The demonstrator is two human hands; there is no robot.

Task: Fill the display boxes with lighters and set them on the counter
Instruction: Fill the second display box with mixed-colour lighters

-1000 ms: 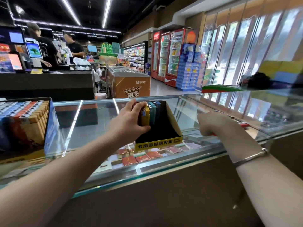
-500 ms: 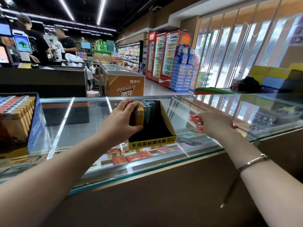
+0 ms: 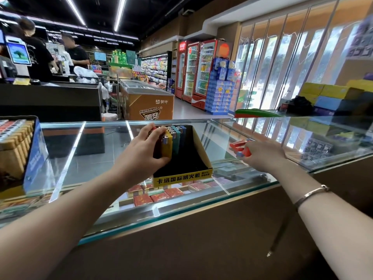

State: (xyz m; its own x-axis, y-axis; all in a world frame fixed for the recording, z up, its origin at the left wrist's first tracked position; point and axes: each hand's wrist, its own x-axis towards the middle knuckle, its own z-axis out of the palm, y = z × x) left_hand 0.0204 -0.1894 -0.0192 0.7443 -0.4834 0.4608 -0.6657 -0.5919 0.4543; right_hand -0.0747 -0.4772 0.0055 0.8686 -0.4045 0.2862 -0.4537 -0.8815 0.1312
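A black display box [image 3: 198, 158] with a yellow front strip stands on the glass counter [image 3: 101, 150]. At its left side stands a row of upright lighters [image 3: 171, 140] in yellow, teal and blue. My left hand [image 3: 145, 150] grips that row from the left. To the right of the box, my right hand [image 3: 262, 154] is closed on red lighters [image 3: 245, 151]. More red lighters [image 3: 238, 144] lie on the glass just beyond its fingers.
A full display box of lighters [image 3: 18, 150] stands at the counter's left end. Red packs [image 3: 159, 196] lie inside the case under the glass. Two people stand at a checkout counter [image 3: 50, 98] beyond. Yellow and blue cartons [image 3: 327, 93] are stacked at the right.
My right hand has lifted slightly with red lighters showing in its grip. My left hand stays on the row of lighters in the box.
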